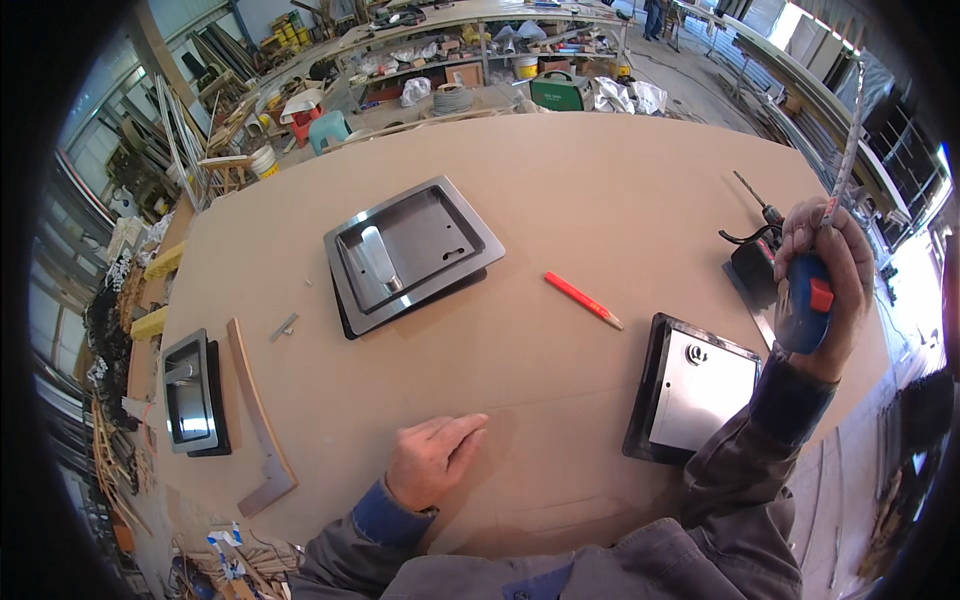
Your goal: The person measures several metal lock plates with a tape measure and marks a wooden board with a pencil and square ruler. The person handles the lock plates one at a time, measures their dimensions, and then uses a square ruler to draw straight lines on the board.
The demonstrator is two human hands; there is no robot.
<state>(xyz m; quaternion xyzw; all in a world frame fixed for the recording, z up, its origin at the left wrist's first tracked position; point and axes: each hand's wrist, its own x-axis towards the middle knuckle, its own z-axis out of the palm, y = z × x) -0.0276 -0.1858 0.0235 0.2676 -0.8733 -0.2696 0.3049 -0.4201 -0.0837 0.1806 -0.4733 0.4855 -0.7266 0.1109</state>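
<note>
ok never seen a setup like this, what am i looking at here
There is no machine: these are a person's bare hands, seen from a wide fisheye camera worn on the head, which bends straight edges. The right hand holds up a blue tape measure with a red button, its tape pulled out. The left hand is loosely curled, nothing visible in it. On the wide brown board lie a large grey metal recessed handle panel, a smaller one, a black-edged silver metal panel, a red pencil, a brown L-shaped piece and a dark drill.
</note>
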